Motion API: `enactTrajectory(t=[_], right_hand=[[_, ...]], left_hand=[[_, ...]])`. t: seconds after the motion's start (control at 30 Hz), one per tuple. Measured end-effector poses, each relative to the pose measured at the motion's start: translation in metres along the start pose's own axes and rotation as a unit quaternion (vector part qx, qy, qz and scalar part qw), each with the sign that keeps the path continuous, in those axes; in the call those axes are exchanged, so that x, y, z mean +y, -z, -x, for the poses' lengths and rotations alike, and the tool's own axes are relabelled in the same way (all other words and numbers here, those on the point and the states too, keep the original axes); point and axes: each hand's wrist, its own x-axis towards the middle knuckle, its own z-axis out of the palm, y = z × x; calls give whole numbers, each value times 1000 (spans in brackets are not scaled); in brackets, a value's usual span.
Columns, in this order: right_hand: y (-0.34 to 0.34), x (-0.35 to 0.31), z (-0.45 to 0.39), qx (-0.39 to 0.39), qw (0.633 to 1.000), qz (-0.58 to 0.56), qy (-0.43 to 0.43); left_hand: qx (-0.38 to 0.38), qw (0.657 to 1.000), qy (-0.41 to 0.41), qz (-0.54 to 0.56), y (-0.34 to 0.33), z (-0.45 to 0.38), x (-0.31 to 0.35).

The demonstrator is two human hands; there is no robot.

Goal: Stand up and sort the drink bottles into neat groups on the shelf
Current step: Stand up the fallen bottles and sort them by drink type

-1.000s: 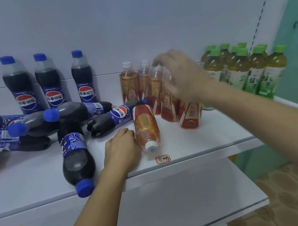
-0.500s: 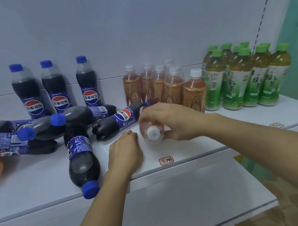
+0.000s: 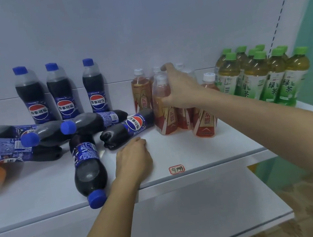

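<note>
the right hand is curled round the neck and shoulder of an upright amber bottle at the front left of the amber group, on the white shelf. half a second ago this bottle lay on its side by the shelf edge under that hand; now it stands. a lying cola bottle touches or nearly touches its base on the left. the left hand rests knuckles-up on the shelf, fingers curled under, holding nothing, as before. green tea bottles stand to the right, three upright cola bottles behind. cola labels read 百事可乐, amber ones 东鹏, green ones 绿茶; a small red-edged tag carries handwriting.
</note>
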Motion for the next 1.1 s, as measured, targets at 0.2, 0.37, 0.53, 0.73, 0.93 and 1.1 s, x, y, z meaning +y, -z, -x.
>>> enactTrajectory(t=[0.2, 0.37, 0.53, 0.73, 0.93, 1.1], right_hand=[[5, -3, 0, 36, 995, 85, 32], [5, 1, 13, 60, 992, 96, 51], [-10, -1, 33, 117, 983, 68, 128], [-36, -3, 42, 39, 979, -9, 199], [-75, -30, 45, -23, 967, -108, 228], [-99, -74, 49, -31, 955, -236, 179]], left_hand=[[-3, 1000, 5, -3, 3, 1, 3], [-3, 1000, 10, -5, 6, 4, 5], [-72, 995, 1, -65, 18, 3, 12], [11, 996, -87, -21, 104, 44, -8], [117, 992, 46, 22, 110, 95, -102], [68, 995, 75, 2, 92, 87, -150]])
